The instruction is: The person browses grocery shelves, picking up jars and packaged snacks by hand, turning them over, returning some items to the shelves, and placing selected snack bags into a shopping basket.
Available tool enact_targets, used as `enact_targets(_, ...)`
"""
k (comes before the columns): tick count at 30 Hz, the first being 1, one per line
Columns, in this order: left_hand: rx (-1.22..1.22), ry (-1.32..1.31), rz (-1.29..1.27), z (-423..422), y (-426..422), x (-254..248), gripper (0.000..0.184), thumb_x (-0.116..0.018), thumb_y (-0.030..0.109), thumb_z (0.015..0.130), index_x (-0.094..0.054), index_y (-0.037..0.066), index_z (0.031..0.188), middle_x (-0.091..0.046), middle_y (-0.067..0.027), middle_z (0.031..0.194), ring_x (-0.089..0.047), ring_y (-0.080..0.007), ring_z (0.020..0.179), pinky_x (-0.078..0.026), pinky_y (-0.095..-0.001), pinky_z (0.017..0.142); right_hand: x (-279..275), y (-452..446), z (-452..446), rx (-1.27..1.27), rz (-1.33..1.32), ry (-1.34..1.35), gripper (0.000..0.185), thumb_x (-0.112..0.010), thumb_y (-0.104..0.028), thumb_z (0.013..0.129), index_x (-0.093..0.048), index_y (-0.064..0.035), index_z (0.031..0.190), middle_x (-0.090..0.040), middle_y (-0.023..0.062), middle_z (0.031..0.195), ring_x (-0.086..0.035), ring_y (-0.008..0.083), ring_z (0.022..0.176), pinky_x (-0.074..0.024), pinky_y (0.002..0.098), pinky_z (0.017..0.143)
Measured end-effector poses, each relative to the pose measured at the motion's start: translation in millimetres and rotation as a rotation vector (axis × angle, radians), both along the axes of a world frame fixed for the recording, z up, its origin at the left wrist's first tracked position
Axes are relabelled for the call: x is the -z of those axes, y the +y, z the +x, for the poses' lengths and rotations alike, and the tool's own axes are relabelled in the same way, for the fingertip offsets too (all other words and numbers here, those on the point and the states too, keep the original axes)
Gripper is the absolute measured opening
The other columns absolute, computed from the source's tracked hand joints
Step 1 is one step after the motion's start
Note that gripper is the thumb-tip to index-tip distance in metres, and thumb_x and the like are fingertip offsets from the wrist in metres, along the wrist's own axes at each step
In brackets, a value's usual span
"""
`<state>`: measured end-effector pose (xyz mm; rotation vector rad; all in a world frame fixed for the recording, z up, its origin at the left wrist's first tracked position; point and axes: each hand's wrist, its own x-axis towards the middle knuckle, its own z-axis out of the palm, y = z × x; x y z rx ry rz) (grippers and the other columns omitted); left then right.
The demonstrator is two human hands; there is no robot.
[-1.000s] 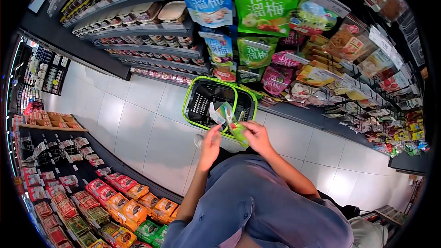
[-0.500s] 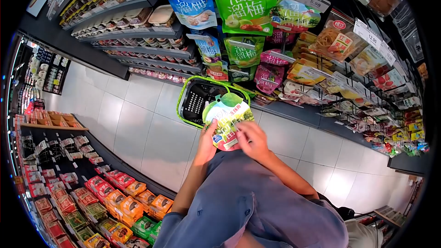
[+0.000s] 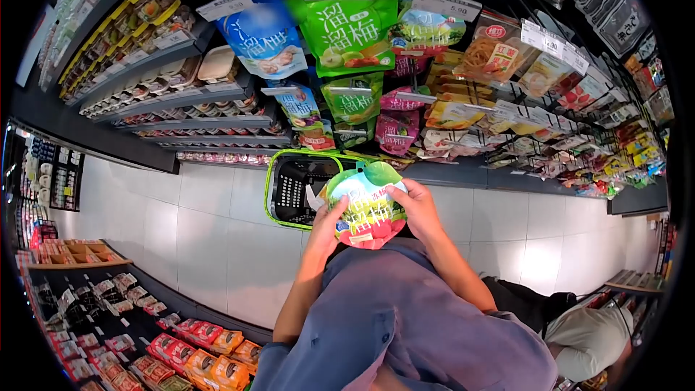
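Snack pouch (image 3: 365,210) is up in front of the person's shirt (image 3: 413,304), held between both hands with its printed face turned up toward the person's head. Its leafy green end, with a small hang hole, points away from the body toward the shelves, and the end with red fruit points back at the shirt. The outline is nearly round, so the long axis is slight; it seems to run from shirt to shelves, and the large white characters read upright from the wearer's side. The left hand (image 3: 327,228) pinches the left edge, thumb over the front; the right hand (image 3: 420,208) clasps the upper right edge likewise, so the grip is firm on both sides. Just beyond and below, partly hidden by the pouch, a black basket (image 3: 270,195) with a bright green rim sits beside the shelving.
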<state>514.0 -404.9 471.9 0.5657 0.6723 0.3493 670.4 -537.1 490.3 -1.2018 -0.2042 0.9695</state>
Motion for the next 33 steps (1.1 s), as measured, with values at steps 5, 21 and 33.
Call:
enact_targets(5,0.058,0.037,0.432,16,15,-16,0.030,-0.069,0.011,0.089,-0.059,-0.001,0.114,-0.066,-0.0048,0.105,-0.061,-0.0102,0.095,-0.049,-0.0258,0.083,5,-8,9,0.023,-0.035,-0.092,0.016,-0.067,-0.010,0.090,-0.066,0.0024,0.100,-0.069,0.0050,0.092,-0.062,0.0082,0.079,-0.0495,0.0239,0.073)
enact_targets(21,0.039,0.038,0.973,187,38,-109,0.022,-0.078,0.010,0.080,-0.065,0.000,0.095,-0.066,-0.0017,0.086,-0.060,-0.0068,0.078,-0.050,-0.0235,0.069,-76,18,153,0.089,0.219,-0.369,0.020,-0.068,-0.009,0.089,-0.065,0.0007,0.106,-0.067,0.0021,0.097,-0.060,0.0086,0.085,-0.0491,0.0243,0.076)
enact_targets(33,-0.097,-0.016,1.110,283,70,-167,0.024,-0.080,0.014,0.079,-0.066,0.000,0.091,-0.067,-0.0028,0.085,-0.059,-0.0075,0.075,-0.048,-0.0232,0.067,-119,59,246,0.129,0.173,-0.738,0.025,-0.068,-0.018,0.089,-0.068,0.0042,0.100,-0.068,0.0056,0.086,-0.059,0.0087,0.080,-0.0473,0.0253,0.071)
